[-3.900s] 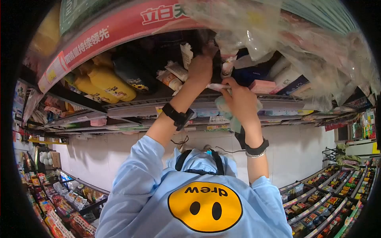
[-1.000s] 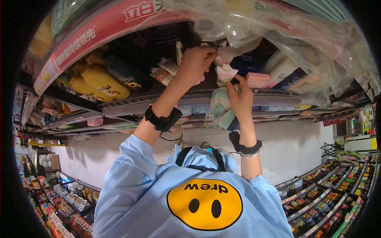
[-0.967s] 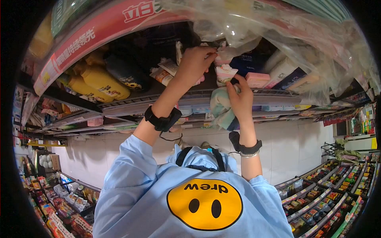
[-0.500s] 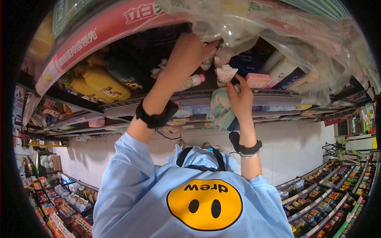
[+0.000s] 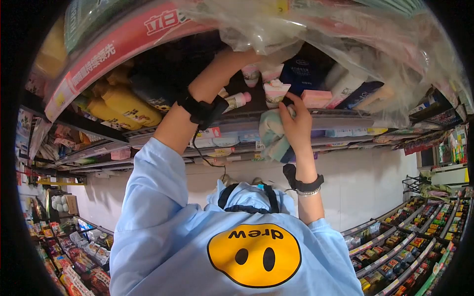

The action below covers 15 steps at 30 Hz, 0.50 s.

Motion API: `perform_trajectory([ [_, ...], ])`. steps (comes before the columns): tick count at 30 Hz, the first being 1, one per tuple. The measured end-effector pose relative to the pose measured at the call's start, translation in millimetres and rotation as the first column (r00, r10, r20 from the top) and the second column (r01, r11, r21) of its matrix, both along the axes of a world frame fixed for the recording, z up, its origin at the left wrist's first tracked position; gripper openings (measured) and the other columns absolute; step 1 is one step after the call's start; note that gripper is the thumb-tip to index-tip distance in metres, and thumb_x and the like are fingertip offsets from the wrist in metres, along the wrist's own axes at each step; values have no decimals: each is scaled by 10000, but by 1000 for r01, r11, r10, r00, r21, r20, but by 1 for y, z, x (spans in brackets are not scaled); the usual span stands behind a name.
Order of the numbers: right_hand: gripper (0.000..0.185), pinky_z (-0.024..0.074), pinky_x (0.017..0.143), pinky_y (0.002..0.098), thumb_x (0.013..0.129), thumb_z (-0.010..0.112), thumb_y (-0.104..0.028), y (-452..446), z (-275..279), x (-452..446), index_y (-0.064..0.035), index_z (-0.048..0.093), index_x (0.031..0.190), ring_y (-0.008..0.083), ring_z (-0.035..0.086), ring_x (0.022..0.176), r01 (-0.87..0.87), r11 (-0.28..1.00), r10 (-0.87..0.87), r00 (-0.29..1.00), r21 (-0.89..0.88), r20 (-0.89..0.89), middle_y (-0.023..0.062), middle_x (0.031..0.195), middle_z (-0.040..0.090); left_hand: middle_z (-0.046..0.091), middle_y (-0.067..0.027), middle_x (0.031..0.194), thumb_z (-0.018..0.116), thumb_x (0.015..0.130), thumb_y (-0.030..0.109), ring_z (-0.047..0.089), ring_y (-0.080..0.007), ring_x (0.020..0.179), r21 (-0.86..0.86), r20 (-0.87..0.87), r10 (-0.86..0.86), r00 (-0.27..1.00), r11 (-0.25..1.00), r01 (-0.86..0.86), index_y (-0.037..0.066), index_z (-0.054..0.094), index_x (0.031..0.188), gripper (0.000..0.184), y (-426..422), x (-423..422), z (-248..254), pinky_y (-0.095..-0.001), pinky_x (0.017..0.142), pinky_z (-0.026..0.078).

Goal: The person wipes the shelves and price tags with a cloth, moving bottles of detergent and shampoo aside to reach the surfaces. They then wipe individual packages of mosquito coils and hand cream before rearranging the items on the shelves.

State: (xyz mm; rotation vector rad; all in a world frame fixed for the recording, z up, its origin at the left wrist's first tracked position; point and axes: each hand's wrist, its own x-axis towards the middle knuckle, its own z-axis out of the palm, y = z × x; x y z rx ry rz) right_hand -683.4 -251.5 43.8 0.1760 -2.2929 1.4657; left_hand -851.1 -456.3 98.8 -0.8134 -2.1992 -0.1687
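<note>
My left hand (image 5: 243, 59) reaches deep into the shelf, its fingers hidden behind clear plastic sheeting (image 5: 269, 37). Just beside it stands a pink-and-white tube (image 5: 251, 75), with another behind the front one. My right hand (image 5: 297, 118) is closed on a pale green cloth (image 5: 274, 132) that hangs over the shelf's front edge. Its thumb and forefinger are at the base of a white floral tube (image 5: 275, 93), which stands upright; whether they grip it I cannot tell. A small pink-capped bottle (image 5: 238, 101) lies on its side below my left forearm.
Yellow bottles (image 5: 123, 106) lie at the shelf's left. To the right are a pink box (image 5: 316, 98), a dark blue pack (image 5: 299, 71) and a dark tube (image 5: 363, 94). A red label strip (image 5: 98, 59) runs along the shelf above. Stocked racks (image 5: 410, 237) stand behind me.
My left hand has moved further into the shelf, and its fingers have gone out of sight under the plastic. My right hand stays by the floral tube with the cloth.
</note>
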Motion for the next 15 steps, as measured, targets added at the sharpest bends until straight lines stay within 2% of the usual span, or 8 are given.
perform_trajectory([
  [1, 348, 478, 687, 375, 818, 629, -241, 0, 0, -1, -75, 598, 1122, 330, 636, 783, -6, 1000, 6, 1000, 1, 13, 177, 838, 643, 558, -38, 1201, 436, 917, 409, 538, -202, 1055, 1, 1, 1, 1000, 1000, -1, 160, 515, 1209, 391, -2, 2, 9, -331, 900, 430],
  [3, 347, 477, 686, 377, 819, 629, -239, 0, 0, -1, -73, 598, 1121, 333, 636, 782, -14, 1000, 14, 1000, 3, 27, 178, 835, 642, 523, -33, 1243, 438, 917, 421, 509, -189, 1095, -420, 319, 208, 925, 906, -59, 172, 468, 1259, 424, -9, 1, 27, -323, 935, 411],
  [4, 345, 477, 684, 377, 819, 629, -235, 0, -1, -2, -70, 597, 1120, 335, 635, 780, -10, 1000, 10, 1000, 7, 12, 179, 830, 641, 523, -33, 1243, 438, 917, 421, 509, -189, 1095, -419, 320, 209, 924, 906, -60, 172, 468, 1259, 424, -6, 3, 22, -323, 935, 411],
  [6, 344, 477, 682, 377, 819, 629, -231, 0, -1, -1, -67, 596, 1120, 336, 634, 778, -7, 1000, 7, 1000, 13, -2, 180, 826, 640, 541, -59, 1204, 490, 899, 427, 525, -205, 1069, -227, 32, 210, 977, 954, -197, 140, 504, 1206, 420, 3, 10, 10, -335, 920, 417],
  [7, 343, 476, 681, 377, 819, 628, -227, 0, 0, -2, -65, 596, 1119, 336, 634, 777, -11, 1000, 11, 1000, 14, -8, 179, 823, 639, 548, -65, 1193, 508, 884, 417, 530, -214, 1062, -158, -2, 176, 984, 972, -174, 134, 511, 1197, 422, 5, 10, 8, -338, 915, 420],
  [15, 342, 476, 672, 376, 820, 622, -208, -1, 2, -1, -55, 593, 1125, 330, 633, 755, -18, 1000, 18, 1000, 14, 7, 176, 817, 636, 602, -113, 1105, 655, 761, 337, 572, -288, 1009, 123, 107, -158, 982, 982, 145, 82, 563, 1126, 455, 15, 15, 16, -368, 876, 448],
])
